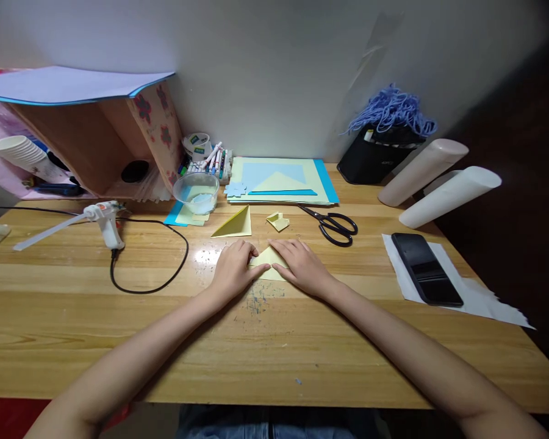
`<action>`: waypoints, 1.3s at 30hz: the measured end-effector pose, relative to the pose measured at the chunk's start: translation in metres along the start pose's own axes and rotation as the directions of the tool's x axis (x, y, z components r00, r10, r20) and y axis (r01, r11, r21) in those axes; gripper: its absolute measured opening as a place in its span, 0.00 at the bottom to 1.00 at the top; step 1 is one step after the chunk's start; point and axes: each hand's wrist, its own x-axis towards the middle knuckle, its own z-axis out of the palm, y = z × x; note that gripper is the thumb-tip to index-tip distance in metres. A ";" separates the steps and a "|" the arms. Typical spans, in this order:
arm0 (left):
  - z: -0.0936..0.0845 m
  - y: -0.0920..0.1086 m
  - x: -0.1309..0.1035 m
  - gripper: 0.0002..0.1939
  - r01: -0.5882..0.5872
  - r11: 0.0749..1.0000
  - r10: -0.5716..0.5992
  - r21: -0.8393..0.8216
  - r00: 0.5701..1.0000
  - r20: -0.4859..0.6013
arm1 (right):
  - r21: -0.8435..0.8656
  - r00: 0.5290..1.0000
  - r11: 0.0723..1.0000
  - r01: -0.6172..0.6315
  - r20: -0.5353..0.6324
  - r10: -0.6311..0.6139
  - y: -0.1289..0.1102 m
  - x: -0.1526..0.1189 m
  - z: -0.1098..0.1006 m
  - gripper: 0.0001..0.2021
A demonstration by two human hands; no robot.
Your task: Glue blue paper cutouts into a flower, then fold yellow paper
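A pale yellow sheet of folded paper (271,273) lies on the wooden table in front of me, with a pointed top and a crease across it. My left hand (235,265) grips its left side, fingers curled at the edge and thumb pressed on the paper. On the opposite side my right hand (302,265) holds it, thumb near the middle and fingers over the upper right edge. The two thumb tips almost meet. Just beyond my hands are a folded yellow paper triangle (235,224) and a small folded yellow paper piece (278,221). The hands partly hide the sheet.
Black-handled scissors (336,227) lie behind my right hand. At left is a glue gun (105,221) with a looping cord. A plastic bowl (196,194), a stack of coloured paper (322,177) and markers stand behind. A phone (425,268) and paper rolls (451,195) are at right.
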 end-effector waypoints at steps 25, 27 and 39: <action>0.002 -0.001 -0.007 0.08 -0.407 0.909 0.417 0.089 0.886 -0.203 | -0.092 0.877 0.942 0.322 -0.346 -0.334 0.004 -0.008 0.001 0.06; 0.003 -0.002 -0.007 0.08 -0.417 0.899 0.436 0.131 0.883 -0.174 | -0.066 0.904 0.941 0.331 -0.262 -0.337 0.006 -0.006 0.001 0.07; 0.003 0.004 -0.009 0.15 -0.260 0.963 0.264 0.070 0.963 -0.050 | 0.325 0.992 0.938 0.122 -0.082 -0.101 0.014 0.001 -0.004 0.06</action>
